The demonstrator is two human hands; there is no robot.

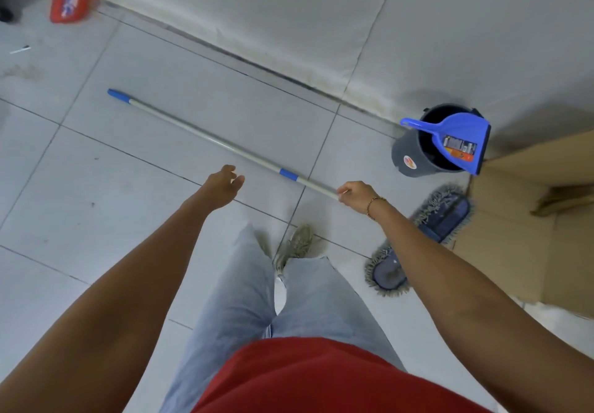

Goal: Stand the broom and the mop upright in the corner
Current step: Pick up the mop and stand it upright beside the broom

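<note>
The mop has a long silver handle (205,138) with blue bands, stretching from the upper left toward my right hand (356,195), which is shut on its lower part. Its flat blue-grey fringed head (446,216) lies on the floor at the right, partly hidden behind my right forearm. My left hand (225,184) hovers open just left of the handle, touching nothing. A red broom head (69,3) sits by the wall at the top left; its stick is out of view.
A grey bucket (409,155) with a blue dustpan (456,139) in it stands by the wall at the right. A cardboard box (527,220) lies beside the mop head. My legs and a shoe (299,242) are below the handle. White tiled floor (112,187) spreads left.
</note>
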